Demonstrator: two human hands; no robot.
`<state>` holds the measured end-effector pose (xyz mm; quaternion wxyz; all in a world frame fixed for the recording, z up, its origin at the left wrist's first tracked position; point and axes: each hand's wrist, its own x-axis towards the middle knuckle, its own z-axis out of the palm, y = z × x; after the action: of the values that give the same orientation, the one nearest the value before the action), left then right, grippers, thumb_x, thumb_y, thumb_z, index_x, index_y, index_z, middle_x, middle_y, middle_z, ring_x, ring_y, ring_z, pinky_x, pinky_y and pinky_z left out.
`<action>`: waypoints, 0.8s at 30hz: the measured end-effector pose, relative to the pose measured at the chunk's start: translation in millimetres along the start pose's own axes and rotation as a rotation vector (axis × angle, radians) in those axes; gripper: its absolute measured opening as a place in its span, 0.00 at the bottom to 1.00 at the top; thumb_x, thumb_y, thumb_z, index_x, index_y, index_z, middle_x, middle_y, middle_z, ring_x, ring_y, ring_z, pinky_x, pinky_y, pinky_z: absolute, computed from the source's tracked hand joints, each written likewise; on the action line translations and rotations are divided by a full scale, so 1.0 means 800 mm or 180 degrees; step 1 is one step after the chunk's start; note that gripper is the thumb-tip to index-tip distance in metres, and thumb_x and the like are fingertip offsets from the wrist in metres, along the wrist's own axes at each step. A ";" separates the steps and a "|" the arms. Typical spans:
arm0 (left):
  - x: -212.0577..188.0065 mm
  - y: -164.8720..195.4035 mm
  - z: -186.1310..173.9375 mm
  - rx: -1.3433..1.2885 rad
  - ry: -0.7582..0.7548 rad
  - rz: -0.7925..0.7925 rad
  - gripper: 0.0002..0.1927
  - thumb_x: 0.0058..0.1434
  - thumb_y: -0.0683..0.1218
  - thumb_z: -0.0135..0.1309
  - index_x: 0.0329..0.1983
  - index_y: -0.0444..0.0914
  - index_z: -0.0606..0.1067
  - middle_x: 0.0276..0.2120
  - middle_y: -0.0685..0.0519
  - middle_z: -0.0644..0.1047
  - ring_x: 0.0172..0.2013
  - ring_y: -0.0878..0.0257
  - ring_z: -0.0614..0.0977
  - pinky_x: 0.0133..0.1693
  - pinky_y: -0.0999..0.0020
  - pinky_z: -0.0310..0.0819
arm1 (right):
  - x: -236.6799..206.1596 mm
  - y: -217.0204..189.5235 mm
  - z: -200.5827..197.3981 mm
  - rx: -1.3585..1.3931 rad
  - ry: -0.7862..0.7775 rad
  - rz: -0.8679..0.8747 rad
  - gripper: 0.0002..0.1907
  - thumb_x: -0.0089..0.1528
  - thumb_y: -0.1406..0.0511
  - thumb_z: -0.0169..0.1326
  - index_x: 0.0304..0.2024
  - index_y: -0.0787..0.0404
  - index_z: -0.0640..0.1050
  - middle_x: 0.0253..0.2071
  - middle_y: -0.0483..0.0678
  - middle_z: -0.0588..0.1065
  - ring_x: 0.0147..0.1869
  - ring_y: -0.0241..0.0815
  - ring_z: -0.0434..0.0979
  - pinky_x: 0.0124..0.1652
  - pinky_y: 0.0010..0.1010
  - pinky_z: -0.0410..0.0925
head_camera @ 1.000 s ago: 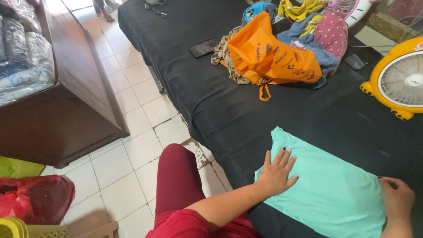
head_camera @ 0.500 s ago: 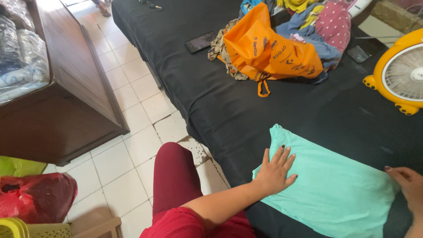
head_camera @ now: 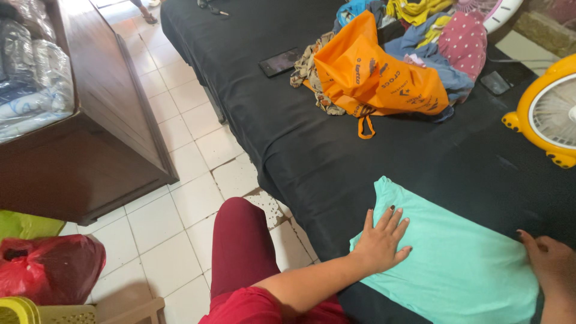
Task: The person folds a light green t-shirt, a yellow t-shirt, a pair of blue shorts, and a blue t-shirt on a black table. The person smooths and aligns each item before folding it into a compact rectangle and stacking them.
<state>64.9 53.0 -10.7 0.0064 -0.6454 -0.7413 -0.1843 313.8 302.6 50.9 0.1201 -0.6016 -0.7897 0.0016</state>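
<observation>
Cloth fills the lower right of the frame: a mint-green garment [head_camera: 456,258] lies flat on the black sheet of a bed [head_camera: 336,156], running from the bed's near edge toward the lower right corner. The left hand [head_camera: 383,240] lies palm down on the garment's near end, fingers spread and straight, pressing on the cloth and gripping nothing. The right hand [head_camera: 552,261] sits at the far right edge of the frame, at the garment's other end, fingers loosely curled and touching the cloth's edge; whether it has pinched the fabric cannot be told, since the hand is partly cut off by the frame. Above the garment, toward the upper middle of the frame, an orange bag [head_camera: 378,75] rests on the bed against a heap of mixed clothes [head_camera: 444,36], with a dark phone [head_camera: 279,61] just to its left. A yellow fan [head_camera: 549,111] stands at the right edge, well apart from the hands. In the left half of the frame a dark wooden cabinet [head_camera: 102,138] stands on the white tiled floor [head_camera: 180,210], and a red plastic bag [head_camera: 51,267] lies in the lower left corner. The person's leg in maroon trousers [head_camera: 240,246] shows at the lower middle, beside the bed's edge.
</observation>
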 end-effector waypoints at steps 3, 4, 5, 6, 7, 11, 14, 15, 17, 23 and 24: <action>-0.001 -0.002 -0.001 -0.0013 0.0035 -0.0007 0.38 0.70 0.64 0.36 0.75 0.37 0.59 0.76 0.42 0.56 0.76 0.47 0.53 0.68 0.34 0.45 | 0.011 0.008 0.006 0.0391 0.0007 0.0359 0.29 0.76 0.50 0.56 0.30 0.65 0.80 0.20 0.53 0.74 0.20 0.46 0.74 0.24 0.37 0.68; -0.001 -0.002 -0.002 0.0036 0.0039 -0.0004 0.38 0.70 0.65 0.36 0.75 0.38 0.59 0.76 0.42 0.56 0.76 0.47 0.53 0.68 0.34 0.45 | 0.016 0.012 0.005 0.0491 0.0070 0.0331 0.29 0.77 0.50 0.55 0.31 0.65 0.80 0.20 0.53 0.74 0.21 0.45 0.73 0.26 0.37 0.68; -0.001 -0.003 -0.003 0.0086 0.0031 0.0003 0.38 0.70 0.65 0.36 0.76 0.38 0.59 0.76 0.43 0.56 0.76 0.47 0.53 0.68 0.34 0.45 | 0.020 0.016 0.005 0.0590 0.0124 0.0312 0.29 0.77 0.50 0.54 0.31 0.65 0.81 0.20 0.52 0.74 0.21 0.44 0.73 0.27 0.38 0.68; -0.001 -0.002 -0.003 0.0126 0.0056 -0.0029 0.38 0.70 0.65 0.36 0.75 0.38 0.60 0.76 0.43 0.57 0.76 0.48 0.54 0.68 0.34 0.46 | 0.024 0.016 0.005 0.0776 0.0081 0.0240 0.28 0.75 0.51 0.52 0.31 0.66 0.80 0.22 0.53 0.75 0.23 0.45 0.73 0.28 0.38 0.68; 0.000 -0.003 -0.004 0.0167 0.0063 -0.0039 0.38 0.70 0.65 0.37 0.75 0.38 0.60 0.75 0.43 0.57 0.75 0.48 0.54 0.68 0.33 0.46 | 0.028 0.017 0.005 0.0966 0.0037 0.0198 0.27 0.74 0.52 0.51 0.31 0.67 0.79 0.23 0.54 0.75 0.24 0.45 0.74 0.28 0.37 0.69; 0.004 0.002 -0.003 -0.0120 -0.0011 -0.0072 0.36 0.66 0.63 0.44 0.72 0.39 0.65 0.73 0.45 0.61 0.75 0.52 0.56 0.65 0.29 0.47 | 0.013 0.038 -0.020 0.0942 -0.0126 0.0607 0.18 0.69 0.53 0.59 0.47 0.62 0.83 0.41 0.56 0.80 0.44 0.56 0.78 0.44 0.46 0.69; 0.004 0.003 -0.003 -0.0104 0.0107 -0.0081 0.36 0.64 0.63 0.47 0.70 0.40 0.66 0.72 0.45 0.62 0.73 0.53 0.57 0.64 0.30 0.48 | -0.021 0.006 -0.015 0.1278 0.0178 -0.0342 0.12 0.70 0.59 0.56 0.45 0.60 0.83 0.45 0.54 0.80 0.49 0.51 0.80 0.49 0.44 0.70; 0.003 0.003 -0.004 -0.0005 0.0126 -0.0006 0.36 0.65 0.63 0.47 0.70 0.39 0.65 0.72 0.45 0.62 0.73 0.52 0.58 0.64 0.30 0.49 | -0.050 -0.011 -0.005 0.1078 0.1140 -0.0917 0.11 0.64 0.61 0.62 0.45 0.59 0.84 0.46 0.54 0.80 0.52 0.56 0.79 0.53 0.46 0.69; -0.001 0.005 -0.006 0.0028 0.0163 0.0076 0.35 0.66 0.62 0.46 0.71 0.38 0.65 0.72 0.44 0.62 0.73 0.51 0.58 0.64 0.31 0.49 | -0.099 -0.045 0.017 0.1273 0.0242 -0.0526 0.20 0.60 0.62 0.61 0.55 0.54 0.79 0.53 0.47 0.78 0.63 0.49 0.76 0.61 0.43 0.63; -0.005 0.021 -0.016 -0.0162 0.0117 0.0154 0.35 0.68 0.60 0.44 0.72 0.36 0.63 0.73 0.41 0.60 0.73 0.47 0.57 0.66 0.32 0.47 | -0.153 -0.017 0.031 0.0427 -0.0009 -0.0638 0.32 0.70 0.50 0.47 0.72 0.57 0.64 0.78 0.52 0.54 0.82 0.53 0.47 0.73 0.57 0.40; -0.004 0.023 -0.018 -0.0152 0.0106 0.0173 0.35 0.68 0.60 0.44 0.72 0.35 0.63 0.73 0.41 0.60 0.73 0.47 0.57 0.66 0.31 0.47 | -0.150 -0.006 0.031 0.0435 -0.0094 -0.0505 0.32 0.70 0.50 0.47 0.72 0.57 0.64 0.78 0.52 0.54 0.81 0.52 0.47 0.72 0.58 0.38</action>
<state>79.9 47.5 6.6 0.0084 -0.6621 -0.7186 -0.2124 333.8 190.7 5.1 0.1490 -0.5275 -0.8346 0.0548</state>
